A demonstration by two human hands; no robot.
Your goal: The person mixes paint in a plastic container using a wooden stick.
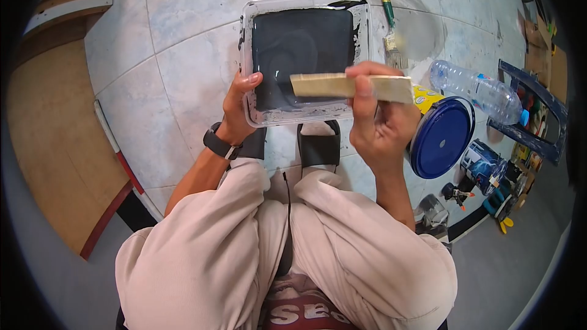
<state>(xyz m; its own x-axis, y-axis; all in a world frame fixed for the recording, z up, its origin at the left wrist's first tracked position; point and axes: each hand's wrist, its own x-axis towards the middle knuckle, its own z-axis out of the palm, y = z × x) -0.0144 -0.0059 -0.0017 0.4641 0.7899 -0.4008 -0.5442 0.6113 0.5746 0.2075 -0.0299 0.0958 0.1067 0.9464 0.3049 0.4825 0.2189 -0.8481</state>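
My left hand [237, 105] grips the left rim of a clear plastic tub [306, 3], thumb over the edge. Dark grey paint [302, 40] fills the tub, with faint swirl marks on its surface and dark smears on the walls. In my right hand [386, 123] is a flat wooden stick [327, 85], pinched between thumb and fingers. It reaches leftward over the lower part of the paint; whether its far end touches the paint I cannot tell. The tub's lower right corner is partly hidden by my right hand.
On the tiled floor to the right lie a green-handled paintbrush [387, 11] and a clear plastic bottle [480, 91]. A blue-lidded bucket [443, 137] is beside my right wrist, a blue can [483, 164] beyond it. A dark frame [550, 110] stands farther right, wooden boards [55, 128] at left.
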